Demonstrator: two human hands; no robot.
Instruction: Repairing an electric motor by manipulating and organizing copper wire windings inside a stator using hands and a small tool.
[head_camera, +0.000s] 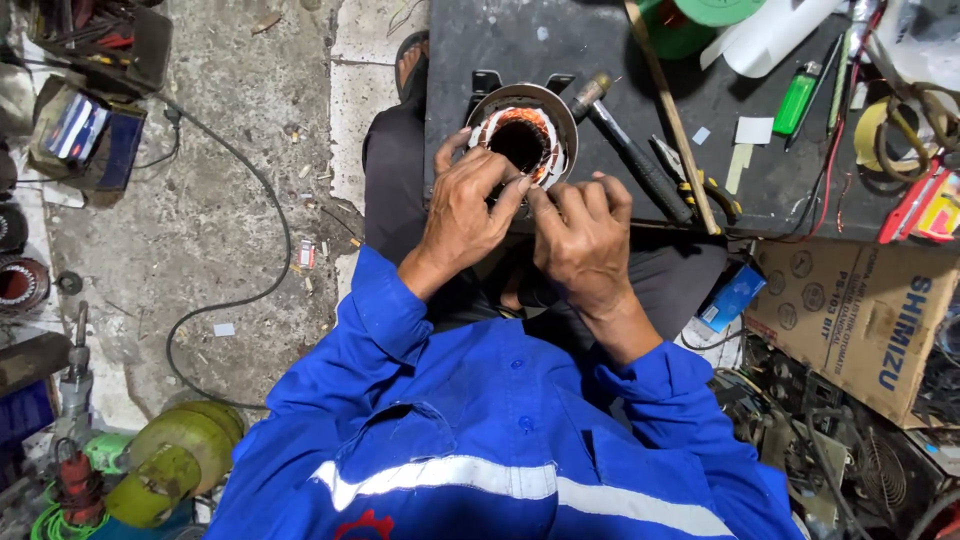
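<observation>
Head view: at upper centre, left hand (462, 212) and right hand (580, 235) pinch narrowly at the motor stator (522, 135) on the dark board (480, 50); its copper windings could nick against the steel rim.

Stained concrete floor (200, 200), dark worktop (480, 40), cardboard box (860, 320), daylight

The motor stator (522, 140) shows a dull grey metal shell around glossy copper wire windings. The tabletop (600, 40) is matt, dark and scuffed. The lighter (797, 103) is shiny green plastic, the box (860, 320) rough brown cardboard, the floor (220, 200) coarse stained concrete.
</observation>
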